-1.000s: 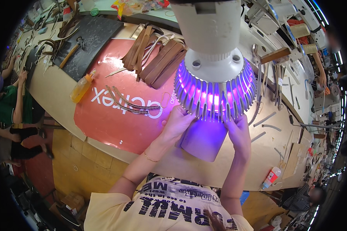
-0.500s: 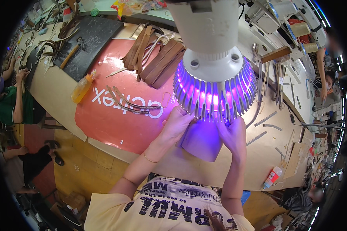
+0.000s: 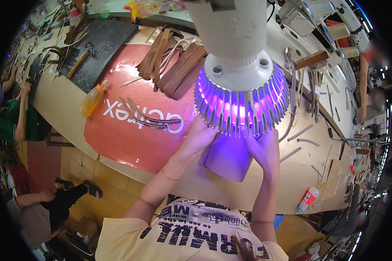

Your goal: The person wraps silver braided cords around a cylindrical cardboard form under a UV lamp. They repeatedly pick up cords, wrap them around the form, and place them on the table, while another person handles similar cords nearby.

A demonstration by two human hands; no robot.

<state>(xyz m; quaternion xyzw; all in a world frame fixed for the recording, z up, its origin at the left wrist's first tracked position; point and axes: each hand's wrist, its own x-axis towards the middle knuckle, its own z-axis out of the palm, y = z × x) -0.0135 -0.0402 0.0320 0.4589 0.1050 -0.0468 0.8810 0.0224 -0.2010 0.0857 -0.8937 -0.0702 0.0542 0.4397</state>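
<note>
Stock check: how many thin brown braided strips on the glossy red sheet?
2, curving side by side across the glossy red sheet: upper strip, lower strip. The purple-lit finned metal lamp and left hand may hide others.

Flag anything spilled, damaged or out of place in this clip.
No spill or damage stands out. Mildly untidy: short grey strips lie scattered right of the right hand. The purple-glowing lamp hides most fingers, so how the left hand and right grip the flat piece is unclear.
</note>
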